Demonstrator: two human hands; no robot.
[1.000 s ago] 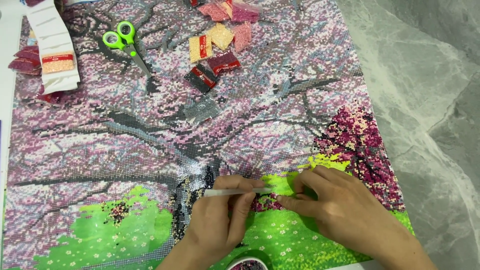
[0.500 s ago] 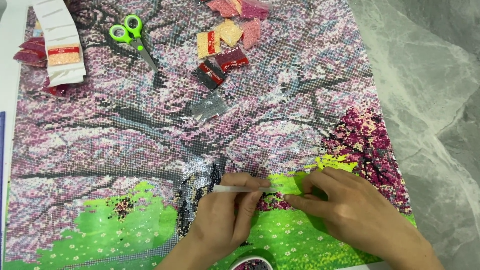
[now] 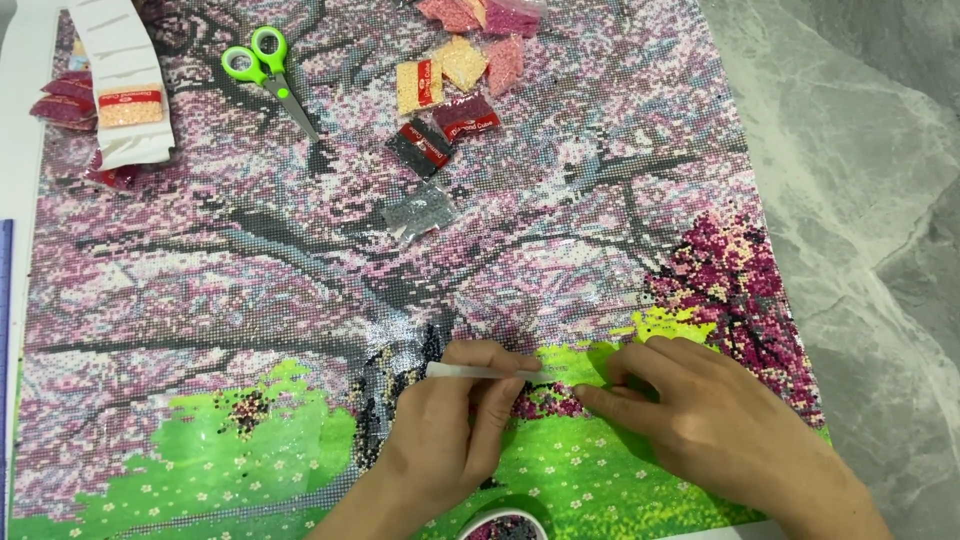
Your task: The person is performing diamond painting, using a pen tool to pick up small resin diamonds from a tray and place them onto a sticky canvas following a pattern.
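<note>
A large diamond-painting canvas (image 3: 300, 260) of a pink blossom tree over green grass covers the table. My left hand (image 3: 445, 440) grips a thin white applicator pen (image 3: 480, 372), held nearly level, its tip pointing right toward a dark pink bead patch (image 3: 545, 402). My right hand (image 3: 700, 420) rests flat on the canvas just right of that patch, with its fingertips pressing on the green area. A small round bead tray (image 3: 505, 525) shows at the bottom edge, partly cut off.
Green-handled scissors (image 3: 268, 75) lie at the upper left. Several small bead packets (image 3: 440, 100) sit at the top centre, and a clear packet (image 3: 418, 212) below them. A white paper strip with packets (image 3: 125, 90) lies at the far left. Grey marble surface (image 3: 860, 200) on the right.
The view has shifted slightly, so the canvas appears lower and more to the right. Both hands stay at the same spot on the canvas, the pen still held level.
</note>
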